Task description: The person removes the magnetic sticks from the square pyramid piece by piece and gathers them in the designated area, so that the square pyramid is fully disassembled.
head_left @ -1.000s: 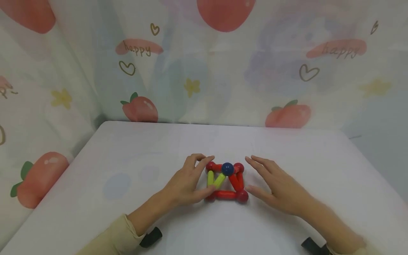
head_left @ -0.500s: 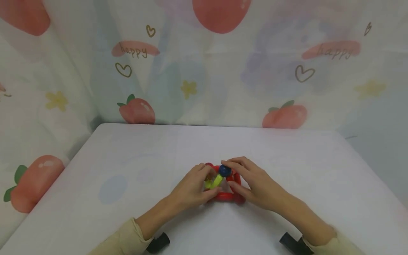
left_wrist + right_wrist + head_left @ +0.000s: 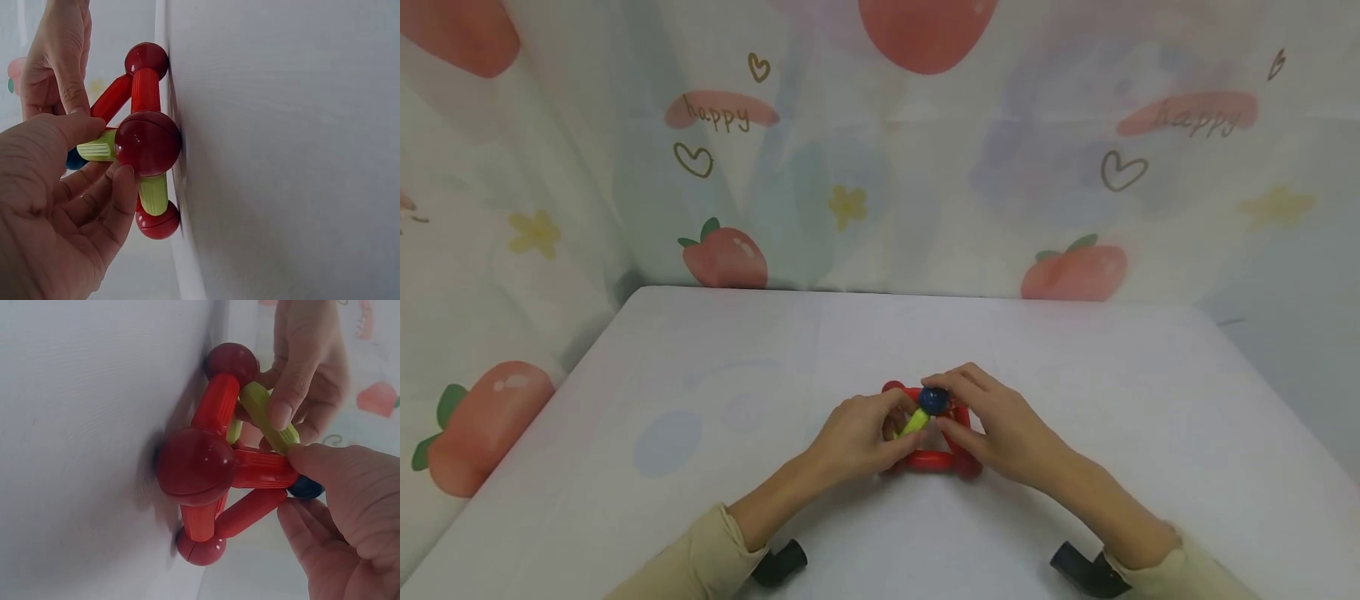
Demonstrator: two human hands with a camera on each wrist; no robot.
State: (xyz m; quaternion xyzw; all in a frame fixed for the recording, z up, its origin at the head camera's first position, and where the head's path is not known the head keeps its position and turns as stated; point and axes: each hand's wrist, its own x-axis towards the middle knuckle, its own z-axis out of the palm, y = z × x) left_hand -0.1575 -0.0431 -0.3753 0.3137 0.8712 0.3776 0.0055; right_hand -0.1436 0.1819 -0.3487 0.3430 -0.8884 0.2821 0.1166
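Note:
A pyramid of toy building rods and balls stands on the white table, with red balls at its base corners and a dark blue ball at its peak. Red rods form part of the frame. On its left side my left hand pinches a slanted yellow-green rod between thumb and fingers. Another yellow-green rod lies low along that side. From the right, my right hand grips the peak, thumb and fingertips around the blue ball where slanted red rods meet it.
The white table extends around the pyramid on all sides. Behind it hangs a printed curtain with fruit and hearts. Black wrist-worn devices sit under both forearms.
My right hand has come in from the right, from apart with spread fingers to gripping the peak. The left hand has moved slightly inward and its fingers have closed around the slanted yellow-green rod.

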